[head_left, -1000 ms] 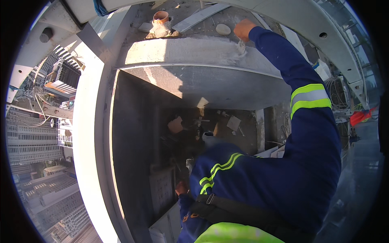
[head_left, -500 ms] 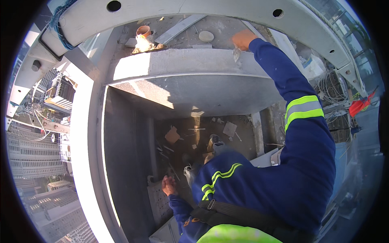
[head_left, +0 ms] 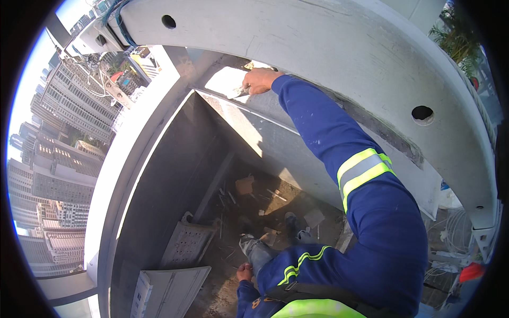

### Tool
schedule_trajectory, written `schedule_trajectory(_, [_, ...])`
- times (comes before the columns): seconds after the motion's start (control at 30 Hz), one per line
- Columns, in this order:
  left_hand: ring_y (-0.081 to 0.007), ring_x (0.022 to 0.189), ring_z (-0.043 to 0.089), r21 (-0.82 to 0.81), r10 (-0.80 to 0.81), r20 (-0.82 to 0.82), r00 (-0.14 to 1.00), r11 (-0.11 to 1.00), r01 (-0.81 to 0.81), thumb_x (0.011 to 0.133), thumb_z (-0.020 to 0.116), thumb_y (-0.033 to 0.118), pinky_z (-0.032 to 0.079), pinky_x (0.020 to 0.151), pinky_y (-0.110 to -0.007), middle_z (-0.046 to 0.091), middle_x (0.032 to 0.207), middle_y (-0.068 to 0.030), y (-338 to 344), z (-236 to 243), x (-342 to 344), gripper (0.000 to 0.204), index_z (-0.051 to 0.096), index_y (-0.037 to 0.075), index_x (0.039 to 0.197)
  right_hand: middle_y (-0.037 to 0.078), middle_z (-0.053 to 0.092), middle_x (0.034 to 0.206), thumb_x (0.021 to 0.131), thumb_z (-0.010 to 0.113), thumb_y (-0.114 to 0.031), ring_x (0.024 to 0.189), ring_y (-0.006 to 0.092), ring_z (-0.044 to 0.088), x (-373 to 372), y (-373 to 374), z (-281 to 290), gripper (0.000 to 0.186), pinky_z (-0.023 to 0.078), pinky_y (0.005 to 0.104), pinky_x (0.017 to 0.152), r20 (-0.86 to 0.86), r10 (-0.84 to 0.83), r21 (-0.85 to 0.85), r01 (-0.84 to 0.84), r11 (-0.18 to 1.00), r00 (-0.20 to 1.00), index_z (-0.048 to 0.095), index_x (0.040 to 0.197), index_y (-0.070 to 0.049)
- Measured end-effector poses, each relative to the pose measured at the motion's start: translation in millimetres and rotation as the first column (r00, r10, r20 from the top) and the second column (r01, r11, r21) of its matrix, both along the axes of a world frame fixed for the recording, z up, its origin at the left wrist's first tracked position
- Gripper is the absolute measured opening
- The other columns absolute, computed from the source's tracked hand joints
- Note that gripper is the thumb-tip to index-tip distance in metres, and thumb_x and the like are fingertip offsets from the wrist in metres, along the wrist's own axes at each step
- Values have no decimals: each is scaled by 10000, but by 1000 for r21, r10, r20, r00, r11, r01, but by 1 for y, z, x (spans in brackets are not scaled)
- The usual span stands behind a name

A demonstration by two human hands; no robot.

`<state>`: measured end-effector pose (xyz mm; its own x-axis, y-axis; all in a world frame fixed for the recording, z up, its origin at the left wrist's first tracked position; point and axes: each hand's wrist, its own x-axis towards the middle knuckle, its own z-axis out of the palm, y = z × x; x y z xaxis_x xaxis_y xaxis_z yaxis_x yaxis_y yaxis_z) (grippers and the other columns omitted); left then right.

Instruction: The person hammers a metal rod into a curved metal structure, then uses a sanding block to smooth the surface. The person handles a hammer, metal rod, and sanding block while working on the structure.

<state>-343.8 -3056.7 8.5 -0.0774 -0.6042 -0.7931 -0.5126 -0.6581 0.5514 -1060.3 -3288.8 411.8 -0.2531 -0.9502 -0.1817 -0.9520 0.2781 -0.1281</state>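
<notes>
My right hand (head_left: 259, 80) reaches over the top of the pale ledge (head_left: 280, 114), its fingers closed around a small flat scraper (head_left: 237, 93). The scraper's whitish blade lies at the sunlit part of the ledge, close to the corner with the white frame; its handle is hidden in my hand. Low beside my leg hangs my left hand (head_left: 244, 272), away from the ledge. Its fingers are curled in, and nothing shows in them.
A thick white beam (head_left: 339, 40) with round holes arches overhead, close above my right arm. Below are a perforated panel (head_left: 186, 241), a pale board (head_left: 175, 289) and scattered debris (head_left: 245, 185) around my feet. Past the white frame (head_left: 108, 217) at left, tall buildings (head_left: 53, 180) drop away.
My right hand has moved left along the ledge with the scraper, toward the sunlit corner. The view has turned and the overhead beam now looks nearer. My left hand stays low by my leg.
</notes>
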Motion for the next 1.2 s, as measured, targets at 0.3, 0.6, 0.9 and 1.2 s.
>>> schedule_trajectory(0.3, [-244, 890, 741, -123, -409, 301, 861, 879, 461, 981, 655, 259, 563, 819, -411, 783, 993, -183, -2, -39, -8, 335, 765, -30, 1110, 108, 749, 1242, 834, 757, -90, 1179, 348, 662, -33, 377, 22, 439, 518, 459, 1007, 66, -122, 238, 103, 966, 990, 753, 1270, -147])
schedule_trajectory(0.6, [-215, 732, 703, -29, -264, -143, 954, 964, 263, 1018, 633, 332, 546, 573, -341, 745, 983, -119, -77, -47, -115, 398, 665, 30, 1274, 101, 750, 1228, 837, 753, -84, 1175, 340, 662, -8, 527, 19, 435, 518, 458, 1002, -79, -386, 164, 394, 904, 919, 751, 1267, -153])
schedule_trajectory(0.9, [-163, 707, 676, 17, 16, -189, 982, 1000, -13, 1026, 644, 317, 533, 563, -316, 724, 902, -75, -14, -33, -106, 352, 683, 18, 1208, 93, 750, 1215, 841, 750, -78, 1171, 332, 662, -5, 409, 9, 432, 519, 457, 996, -1, -330, -104, 328, 939, 944, 749, 1265, -160])
schedule_trajectory(1.2, [-200, 695, 691, 72, 23, -47, 999, 997, -20, 1050, 608, 290, 560, 571, -344, 748, 941, -101, 37, -51, -87, 337, 673, 32, 1256, 86, 750, 1201, 844, 746, -71, 1167, 323, 662, -11, 425, 13, 429, 519, 455, 991, -84, -369, -94, 361, 928, 926, 746, 1262, -166])
